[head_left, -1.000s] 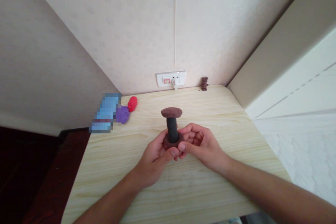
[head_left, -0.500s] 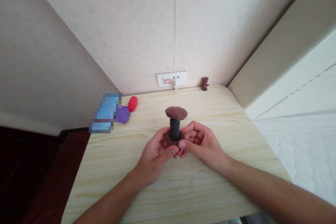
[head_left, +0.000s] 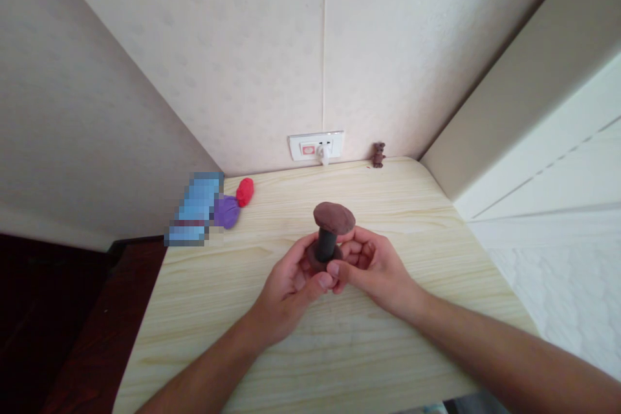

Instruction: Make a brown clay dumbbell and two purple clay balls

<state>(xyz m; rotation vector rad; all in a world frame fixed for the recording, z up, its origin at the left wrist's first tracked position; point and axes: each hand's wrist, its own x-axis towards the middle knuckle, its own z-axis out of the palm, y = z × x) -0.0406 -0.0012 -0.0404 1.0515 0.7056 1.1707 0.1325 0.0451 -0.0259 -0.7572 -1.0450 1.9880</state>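
Between my hands is a modelling-clay figure (head_left: 326,244): a dark, nearly black stem joins a brown disc at the bottom to a wider brown cap (head_left: 334,217) on top. It leans to the right, cap tilted. My left hand (head_left: 290,284) curls around the left side of the bottom disc, thumb at its front edge. My right hand (head_left: 371,266) pinches the disc's right front edge with thumb and fingers. Both hands are closed on the piece, held over the wooden tabletop (head_left: 369,362). Some fingertips are hidden behind and under the disc.
At the back left lie a purple clay lump (head_left: 226,212), a red clay lump (head_left: 245,191) and a blurred-out blue flat item (head_left: 196,210). A small brown bear figure (head_left: 378,155) stands at the back right. A wall socket (head_left: 316,146) with a white plug sits behind the table.
The clay piece has tipped to the right, its cap shifting right and slightly down. Both hands keep their hold in nearly the same place.
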